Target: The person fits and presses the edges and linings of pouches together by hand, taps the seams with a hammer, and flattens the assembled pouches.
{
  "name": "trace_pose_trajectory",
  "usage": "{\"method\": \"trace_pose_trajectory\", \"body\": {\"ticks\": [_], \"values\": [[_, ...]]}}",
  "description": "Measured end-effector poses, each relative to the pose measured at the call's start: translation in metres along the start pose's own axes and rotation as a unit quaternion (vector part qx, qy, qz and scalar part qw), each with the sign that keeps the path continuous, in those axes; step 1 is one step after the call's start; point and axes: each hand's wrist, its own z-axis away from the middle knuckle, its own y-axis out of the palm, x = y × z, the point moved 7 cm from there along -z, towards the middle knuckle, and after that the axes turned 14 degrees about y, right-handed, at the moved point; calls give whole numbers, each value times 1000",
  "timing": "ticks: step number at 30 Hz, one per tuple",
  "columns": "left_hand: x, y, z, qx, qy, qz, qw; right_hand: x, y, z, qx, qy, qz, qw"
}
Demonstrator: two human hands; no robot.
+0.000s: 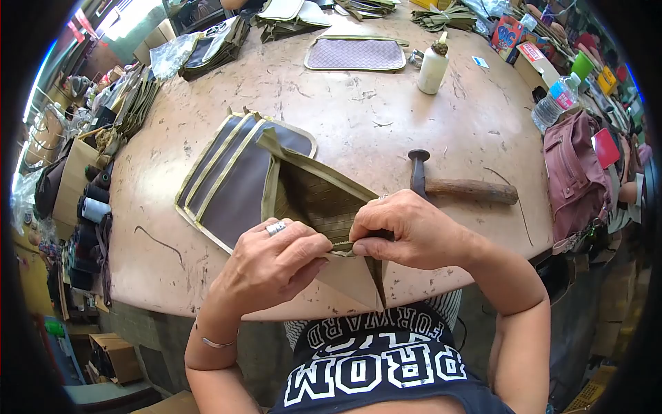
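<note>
An olive fabric pouch stands open between my hands, its inside facing up. My left hand, with a ring on one finger, pinches the pouch's near edge. Close beside it, my right hand pinches the same edge, thumb and fingers pressed together. Both hands are over the front rim of the table. Behind my left hand lie stacked dark panels with light olive trim, partly under the pouch. A hammer with a wooden handle lies just beyond my right hand.
The worn table carries a glue bottle and a quilted panel at the back. Fabric stacks line the far edge. Thread spools stand left; a water bottle and pink bag sit right.
</note>
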Motion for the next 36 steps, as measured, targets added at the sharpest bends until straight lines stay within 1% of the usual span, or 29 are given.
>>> {"method": "trace_pose_trajectory", "body": {"ticks": [3, 4, 5, 7, 11, 14, 16, 19, 21, 23, 26, 29, 34, 36], "values": [[0, 8, 8, 27, 69, -78, 994, -12, 2, -4, 6, 31, -2, 999], [-2, 10, 10, 3, 99, -97, 990, -16, 3, -5, 8, 48, -9, 999], [-4, 11, 12, 6, 104, -102, 989, -20, 5, -5, 12, 67, -18, 998], [-6, 12, 12, 11, 117, -119, 986, -19, 6, -6, -6, 49, -39, 998], [-5, 13, 13, 12, 114, -111, 987, -15, 7, -9, -20, 41, -37, 998], [-3, 14, 14, 10, 111, -103, 988, -19, 9, -10, -7, 78, 0, 997], [-3, 15, 15, 10, 106, -97, 990, -19, 10, -10, -12, 77, -5, 997], [-1, 15, 13, 10, 68, -89, 994, -16, 9, -9, -9, 79, -15, 997], [-3, 14, 12, 17, 77, -93, 992, -16, 9, -8, -2, 87, -16, 996], [-2, 16, 12, 22, 86, -91, 992, -16, 9, -9, -6, 69, -15, 997], [-1, 16, 11, 45, 60, -58, 995, -16, 8, -8, -5, 59, -16, 998], [1, 14, 11, 10, 69, -63, 996, -20, 6, -9, -5, 61, -23, 998], [3, 15, 11, -11, 78, -54, 995, -25, 3, -9, 23, 79, -49, 995], [3, 15, 12, -19, 83, -53, 995, -26, 2, -8, 19, 80, -54, 995]]}}
